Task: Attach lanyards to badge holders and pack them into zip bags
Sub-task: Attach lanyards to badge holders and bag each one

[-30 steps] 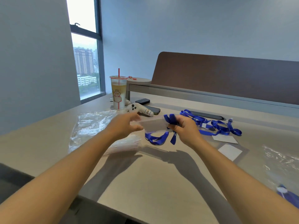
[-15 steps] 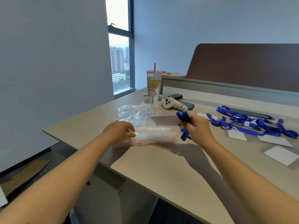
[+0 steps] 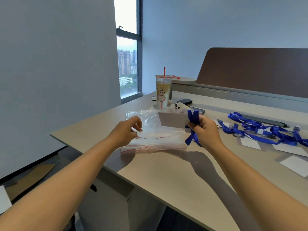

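My right hand grips a folded blue lanyard with a clear badge holder attached, held just above the table. My left hand pinches the top clear zip bag at its red-lined edge, lifting it off a stack of zip bags that lies flat on the table. More blue lanyards lie tangled to the right among several loose badge holders.
A drink cup with a red straw stands behind the bags, with a white controller and phones beside it. The table's left edge runs close to the bag stack. A brown partition closes the back.
My left hand went from resting on the bag stack to pinching and lifting the top bag. My right hand holds the lanyard and badge holder a little higher, near the bags.
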Demonstrator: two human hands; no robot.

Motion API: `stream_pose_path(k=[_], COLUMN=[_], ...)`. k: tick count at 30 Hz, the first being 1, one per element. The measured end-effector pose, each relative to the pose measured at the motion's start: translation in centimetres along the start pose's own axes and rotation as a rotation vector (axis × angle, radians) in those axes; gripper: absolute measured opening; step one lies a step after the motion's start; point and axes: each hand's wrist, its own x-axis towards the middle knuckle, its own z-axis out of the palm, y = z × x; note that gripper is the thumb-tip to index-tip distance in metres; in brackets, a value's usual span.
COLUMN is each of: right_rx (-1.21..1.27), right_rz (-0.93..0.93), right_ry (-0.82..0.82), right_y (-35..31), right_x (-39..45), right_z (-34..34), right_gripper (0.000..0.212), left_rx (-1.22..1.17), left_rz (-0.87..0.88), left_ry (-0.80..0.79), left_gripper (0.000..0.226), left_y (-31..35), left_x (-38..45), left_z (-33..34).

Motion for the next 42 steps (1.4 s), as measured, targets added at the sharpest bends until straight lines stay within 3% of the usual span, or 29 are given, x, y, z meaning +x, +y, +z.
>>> stream_pose_path(k=[11,18,23,29,34,38,42], right_rx=[0.054,-0.100,-0.316,-0.233,-0.237,-0.272,-0.313], right_rz=[-0.039,-0.114,-0.203,-0.256,-0.354,-0.428,-0.417], right_ry=[-0.010,-0.114,-0.086,0.027,0.072,0.060,0.004], right_y=[-1.1,-1.5,-1.8,-3.0,-3.6,-4.1,-4.2], right_x=[-0.4,-0.2,0.3,0.5,0.8,1.0,1.1], right_z=[-0.3,-0.3,-0.3,0.3,0.1,0.0,-0.1], right_gripper=[0.036,0.035,0.036,0.039,0.033,0.035,0.043], left_rx=[0.010,-0.070,-0.140,-0.217,-0.158,-0.089,-0.181], left_rz=[-0.018,0.027,0.039,0.053,0.080,0.146,0.161], left_ry=[-0.053,-0.029,-0.037,-0.036,-0.125,-0.042,0.083], left_gripper=[0.043,0.051,0.056,0.064,0.080,0.072,0.052], left_y=[0.9,1.5,2.3,4.0,4.9,5.5,6.1], left_x=[0.1,0.4,0.4,0.5,0.7,0.8,1.3], left_z=[0.0,-0.6,-0.8,-0.7,-1.3,-1.2,-1.2])
